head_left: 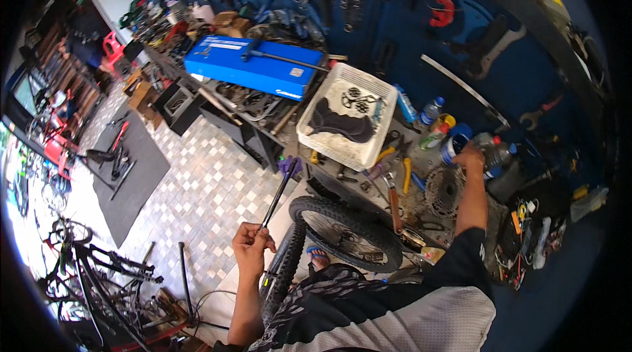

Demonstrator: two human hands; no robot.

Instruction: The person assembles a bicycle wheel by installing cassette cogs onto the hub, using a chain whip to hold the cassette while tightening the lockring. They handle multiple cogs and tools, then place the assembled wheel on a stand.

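My left hand (252,246) is closed around the lower end of a slim black rod (282,190), which slants up and away. Something purple (288,165) shows at the rod's far end; whether the two touch, I cannot tell. Out to the right, my right hand (469,158) grips a blue-and-white tub (451,149) among the bottles on the workbench; its fingertips are partly hidden. A large bicycle cassette (444,192) lies on the bench just nearer than that hand. Below and between my arms is a bicycle wheel with a knobby tyre (345,233).
On the bench stand a white plastic basket (307,133) with a black pad and small cogs, a long blue box (263,65) with a hammer on top, and several bottles (431,111). Tools hang on the blue wall. Bicycle frames (85,263) stand at the lower left.
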